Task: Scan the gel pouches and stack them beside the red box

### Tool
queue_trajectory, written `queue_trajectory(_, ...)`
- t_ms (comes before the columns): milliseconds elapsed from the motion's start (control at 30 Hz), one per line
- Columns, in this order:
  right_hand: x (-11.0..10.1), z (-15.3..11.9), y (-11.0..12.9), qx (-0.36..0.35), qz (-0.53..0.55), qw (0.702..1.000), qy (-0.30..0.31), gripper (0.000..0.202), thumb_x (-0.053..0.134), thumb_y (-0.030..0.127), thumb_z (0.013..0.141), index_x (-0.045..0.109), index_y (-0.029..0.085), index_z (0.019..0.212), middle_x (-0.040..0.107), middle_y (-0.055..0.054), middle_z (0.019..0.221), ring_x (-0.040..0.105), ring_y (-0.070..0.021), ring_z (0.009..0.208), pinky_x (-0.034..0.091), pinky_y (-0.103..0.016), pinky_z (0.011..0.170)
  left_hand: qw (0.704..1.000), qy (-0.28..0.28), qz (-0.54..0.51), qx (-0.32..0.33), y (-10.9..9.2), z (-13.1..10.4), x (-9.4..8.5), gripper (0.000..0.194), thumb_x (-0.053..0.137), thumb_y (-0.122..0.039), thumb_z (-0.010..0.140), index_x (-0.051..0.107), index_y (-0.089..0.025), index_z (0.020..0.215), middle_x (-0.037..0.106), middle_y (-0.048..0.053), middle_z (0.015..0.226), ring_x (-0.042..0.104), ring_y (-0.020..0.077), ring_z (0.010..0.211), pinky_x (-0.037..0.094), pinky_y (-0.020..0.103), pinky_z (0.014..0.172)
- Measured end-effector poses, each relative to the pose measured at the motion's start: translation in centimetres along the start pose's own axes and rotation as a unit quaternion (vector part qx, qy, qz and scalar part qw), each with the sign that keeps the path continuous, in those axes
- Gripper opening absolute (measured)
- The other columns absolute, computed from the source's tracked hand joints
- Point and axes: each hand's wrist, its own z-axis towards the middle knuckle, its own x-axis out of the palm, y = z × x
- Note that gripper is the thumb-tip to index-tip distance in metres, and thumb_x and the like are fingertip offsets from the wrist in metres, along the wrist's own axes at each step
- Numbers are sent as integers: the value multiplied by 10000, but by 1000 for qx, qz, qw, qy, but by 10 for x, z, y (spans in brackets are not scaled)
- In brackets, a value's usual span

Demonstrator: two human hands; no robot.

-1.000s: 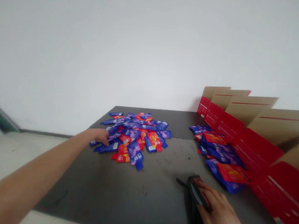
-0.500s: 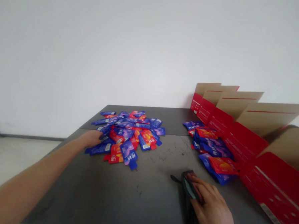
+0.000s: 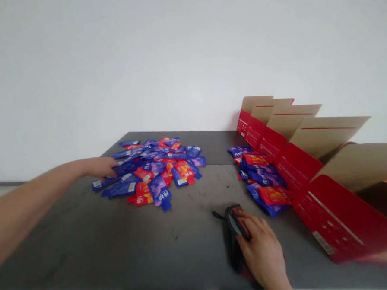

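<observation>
My left hand (image 3: 101, 168) reaches to the left edge of a loose pile of blue and red packets (image 3: 158, 188). Its fingers are closed at a blue packet (image 3: 105, 183) that sticks out under the hand; the fingertips are partly hidden. At the front right, my right hand (image 3: 262, 245) is wrapped round a dark zip pouch (image 3: 234, 246) with a short strap. The pouch's top gapes a little and shows a grey lining. Its far side is hidden by the hand.
Several open red cardboard boxes (image 3: 343, 223) stand in a row along the right, flaps raised. Beside them lies a smaller heap of blue and red packets (image 3: 263, 176). The dark table (image 3: 127, 248) meets a white wall (image 3: 176, 68) behind.
My left hand has shifted a little left, and a blue packet now sticks out beyond the pile's left side. My right hand still holds the pouch. The whole view has shifted slightly.
</observation>
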Motion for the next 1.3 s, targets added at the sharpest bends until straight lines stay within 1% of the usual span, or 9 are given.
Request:
queue_trajectory(100,-3,2,4,2,4,1000,3,372,586,192,849,726,260,1187,691,-38,1336,604,-259,1211,471,-402,1040,998,51,-21,33,-38,-15,-5,371,627,-304,734,719,-132,1050,767,47,1000,670,214,813,535,231,640)
queue_trajectory(200,-7,4,8,5,8,1000,13,345,584,185,866,727,247,1174,691,-53,1330,600,-268,1188,461,-408,1025,994,65,-13,84,-90,-36,4,308,648,-357,754,732,-156,971,754,61,965,670,239,810,522,260,655)
queue_trajectory(367,-12,3,14,4,10,1000,13,301,588,183,899,725,230,1163,693,-48,1318,592,-258,1166,433,-382,1016,978,65,17,198,-173,-61,39,200,639,-339,800,788,-218,857,750,44,796,685,245,780,494,288,714)
queue_trajectory(500,-14,1,19,-1,8,1000,9,309,603,179,914,710,219,1201,697,-47,1300,580,-248,1160,412,-361,1016,958,72,-5,279,-209,-59,79,301,545,-196,828,827,-255,913,809,6,853,732,202,796,518,252,759)
queue_trajectory(667,-17,-2,18,-15,-5,1000,18,287,619,219,936,706,226,1209,689,-48,1311,568,-251,1155,403,-361,1003,960,-6,1,280,-213,-63,121,359,584,-236,859,782,-171,1152,767,128,1209,695,291,1139,494,352,1026)
queue_trajectory(800,-17,3,25,-8,-1,1000,23,299,624,191,914,707,216,1200,689,-53,1306,567,-249,1148,413,-355,997,945,3,-42,324,-190,-74,132,460,634,-376,899,706,-159,1298,678,148,1384,630,293,1277,448,361,1128)
queue_trajectory(900,-12,15,53,-55,27,998,19,290,631,207,917,708,226,1196,686,-45,1308,563,-238,1152,422,-344,1008,943,-4,-119,310,-176,-78,143,467,629,-478,926,715,-198,1289,653,119,1440,604,304,1326,436,390,1155)
queue_trajectory(1133,37,35,129,-162,-8,984,75,191,669,307,913,723,237,1082,721,-52,1176,569,-264,1078,447,-366,894,926,-249,-176,223,-195,-97,206,290,661,-298,865,765,-209,1120,743,118,1261,661,338,1206,495,478,1097)
queue_trajectory(1300,36,47,92,-128,-34,987,88,223,629,301,960,723,249,1156,716,-59,1222,571,-249,1104,427,-354,921,918,-265,-185,229,-196,-98,216,291,688,-366,900,767,-232,1146,747,99,1267,672,299,1201,508,450,1096)
